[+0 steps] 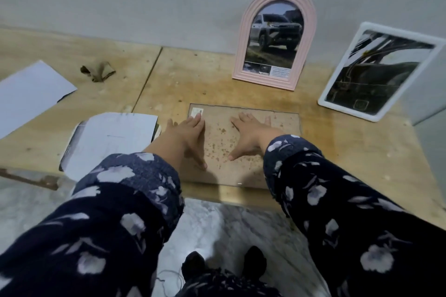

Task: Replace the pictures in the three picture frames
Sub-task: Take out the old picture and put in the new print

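Frame (243,142) is pressed flat under both open palms, left hand (188,132), right hand (251,135); nothing gripped, long axis crosswise.

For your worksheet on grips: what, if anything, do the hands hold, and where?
Nothing is gripped: left hand and right hand press flat on the face-down frame's backing.

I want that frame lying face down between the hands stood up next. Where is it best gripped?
Probably by the two short side edges of the face-down frame, one hand from each side. It lies flat on the table, so fingertips must hook under the rim. Both the left hand and right hand rest flat on its backing.
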Demonstrator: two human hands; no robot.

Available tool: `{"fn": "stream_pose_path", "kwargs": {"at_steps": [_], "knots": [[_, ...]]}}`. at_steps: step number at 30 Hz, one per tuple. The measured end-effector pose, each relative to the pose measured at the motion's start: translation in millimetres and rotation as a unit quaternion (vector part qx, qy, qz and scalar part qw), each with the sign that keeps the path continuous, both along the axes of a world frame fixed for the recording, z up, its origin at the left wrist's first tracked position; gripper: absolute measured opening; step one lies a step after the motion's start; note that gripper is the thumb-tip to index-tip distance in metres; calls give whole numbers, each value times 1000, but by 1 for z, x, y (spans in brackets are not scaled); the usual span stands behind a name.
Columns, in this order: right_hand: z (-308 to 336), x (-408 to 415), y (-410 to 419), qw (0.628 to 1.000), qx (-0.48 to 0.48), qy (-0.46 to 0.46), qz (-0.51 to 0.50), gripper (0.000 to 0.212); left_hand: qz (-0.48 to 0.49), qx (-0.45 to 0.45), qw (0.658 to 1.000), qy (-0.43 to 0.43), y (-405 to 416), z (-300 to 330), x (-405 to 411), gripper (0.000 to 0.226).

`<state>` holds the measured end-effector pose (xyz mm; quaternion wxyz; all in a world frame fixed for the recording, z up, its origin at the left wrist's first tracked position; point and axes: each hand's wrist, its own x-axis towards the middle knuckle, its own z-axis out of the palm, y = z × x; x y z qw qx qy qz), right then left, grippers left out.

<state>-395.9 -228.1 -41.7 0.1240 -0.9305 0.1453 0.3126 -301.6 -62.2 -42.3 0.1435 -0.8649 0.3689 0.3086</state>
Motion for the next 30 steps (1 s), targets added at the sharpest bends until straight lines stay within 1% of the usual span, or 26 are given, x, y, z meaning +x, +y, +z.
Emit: {"fn": "stream_pose_path", "kwargs": {"at_steps": [3, 5, 9, 11, 14, 17, 21, 24, 25, 27, 30], "knots": [[-6, 8, 10, 999, -20, 31, 2, 131, -13, -2, 1000, -12, 4, -6, 1, 143], [-11, 10, 12, 999, -31, 34, -3, 134, -17, -14, 1000, -19, 8, -11, 2, 142], [-14, 8, 15, 999, -40, 27, -3, 132, -26, -16, 999, -34, 9, -14, -1, 137], [-15, 1, 14, 999, -31, 3, -8, 128, -30, -24, 998, -40, 10, -14, -3, 133], [-18, -23, 11, 996, -13, -76, -41, 113, -20, -73, 996, -37, 21, -15, -9, 123], [-24, -57, 10, 984, -31, -146, -96, 97, 34, -129, 990, -55, 40, -20, -21, 118], [-28, -101, 3, 963, -93, -152, -202, 74, 153, -179, 969, -73, 54, -26, -41, 114], [-26, -127, -3, 941, -93, -156, -287, 64, 227, -185, 953, -73, 58, -30, -49, 100], [-25, -133, -4, 932, -76, -158, -319, 62, 239, -190, 950, -70, 57, -30, -53, 95], [-22, -140, -5, 908, -13, -180, -379, 54, 260, -205, 942, -52, 54, -27, -59, 87], [-17, -145, -4, 867, 60, -269, -414, 36, 303, -230, 925, -19, 49, -21, -62, 82]]}}
